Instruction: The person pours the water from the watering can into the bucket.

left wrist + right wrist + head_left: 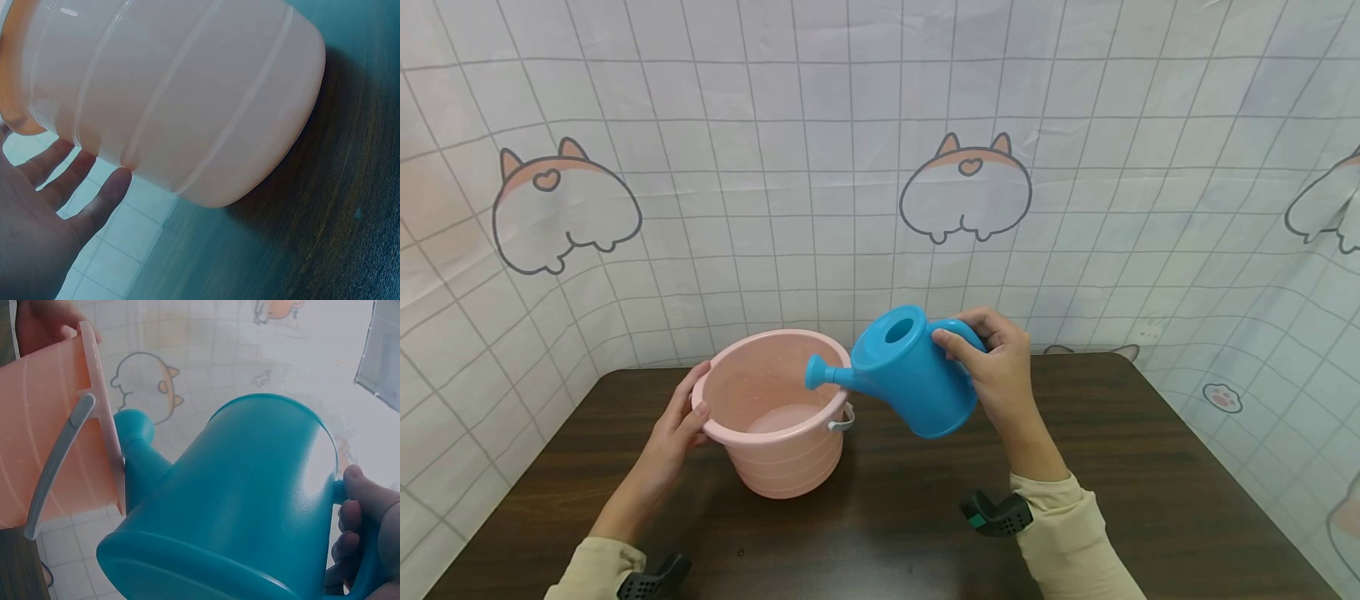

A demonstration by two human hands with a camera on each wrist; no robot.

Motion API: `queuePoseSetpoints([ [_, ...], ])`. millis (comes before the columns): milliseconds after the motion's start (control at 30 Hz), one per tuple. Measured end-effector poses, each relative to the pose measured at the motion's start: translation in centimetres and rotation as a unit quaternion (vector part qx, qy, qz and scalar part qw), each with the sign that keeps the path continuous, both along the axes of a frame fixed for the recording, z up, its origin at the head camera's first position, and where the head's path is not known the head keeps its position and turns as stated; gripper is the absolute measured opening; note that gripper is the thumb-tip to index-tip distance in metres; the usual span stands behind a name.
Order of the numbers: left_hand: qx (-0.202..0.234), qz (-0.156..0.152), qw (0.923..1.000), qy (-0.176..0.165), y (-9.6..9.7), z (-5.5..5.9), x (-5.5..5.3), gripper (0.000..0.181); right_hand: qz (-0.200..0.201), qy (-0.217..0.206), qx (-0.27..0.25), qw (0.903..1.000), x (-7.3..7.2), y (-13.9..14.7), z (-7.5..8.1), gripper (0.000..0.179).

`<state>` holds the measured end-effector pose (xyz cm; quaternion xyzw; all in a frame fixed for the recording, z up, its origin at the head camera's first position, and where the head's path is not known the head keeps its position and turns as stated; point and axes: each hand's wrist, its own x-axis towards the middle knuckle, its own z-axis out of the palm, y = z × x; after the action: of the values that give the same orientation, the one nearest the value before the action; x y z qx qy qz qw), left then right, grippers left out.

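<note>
A pink bucket [782,467] stands on the dark wooden table, its grey handle [59,465] hanging down at the right side. My left hand [677,425] grips the bucket's left rim, thumb over the edge; in the left wrist view other fingers [103,200] lie along the outer wall. With curled fingers my right hand [1000,362] holds a blue watering can [917,375] by its handle. The can is raised off the table and tilted left, its spout head [820,372] over the bucket's right rim. Small droplets appear on the bucket's inner wall; no stream from the spout is visible.
The dark wooden table [1150,467] spreads under both arms. Behind and beside it hangs a white grid-patterned cloth [850,167] with cartoon corgi prints. A black wrist device [997,512] sits at the right sleeve, another [655,579] at the left.
</note>
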<state>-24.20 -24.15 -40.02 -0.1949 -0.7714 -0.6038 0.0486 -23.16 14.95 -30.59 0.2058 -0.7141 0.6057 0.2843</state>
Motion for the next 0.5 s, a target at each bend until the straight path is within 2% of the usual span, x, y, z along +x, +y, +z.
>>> queuePoseSetpoints([
  [167, -0.001, -0.005, 1.0000, 0.004, -0.03, -0.12, -0.08, 0.051, 0.003, 0.007, 0.001, 1.0000, 0.89, -0.40, 0.83, 0.014],
  [367, -0.002, 0.012, 0.9998, -0.014, -0.01, -0.08, -0.13, 0.051, 0.005, 0.010, 0.000, 0.9999, 0.99, -0.47, 0.94, 0.013],
  [500, 0.000, 0.009, 0.9999, -0.009, 0.00, 0.00, -0.08, 0.051, 0.004, 0.009, 0.000, 0.9999, 1.00, -0.47, 0.94, 0.013],
])
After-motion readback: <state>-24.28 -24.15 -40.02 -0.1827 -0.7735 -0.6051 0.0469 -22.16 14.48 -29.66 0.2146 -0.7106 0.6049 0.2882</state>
